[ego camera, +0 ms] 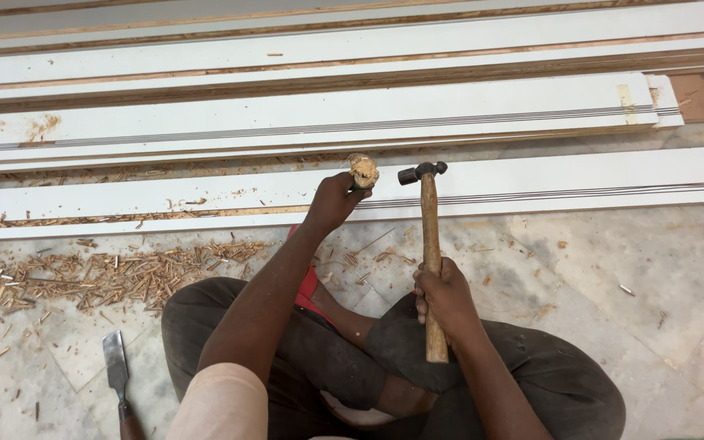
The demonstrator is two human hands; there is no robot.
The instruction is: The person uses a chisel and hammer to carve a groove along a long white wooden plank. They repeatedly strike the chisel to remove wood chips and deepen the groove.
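Hammer (431,244), wooden-handled, upright in right hand (447,297), fingers wrapped round the shaft. Left hand (332,202) clenched on a chisel's frayed wooden handle (363,171), just beside the hammer head. White grooved boards (531,183) beyond; wood chips (116,277) left; spare chisel (117,371) on floor

No packages, signs or screens show anywhere. The nearest thing to a label is a pale yellowish strip of tape (627,101) across the far white board's (287,122) right end.
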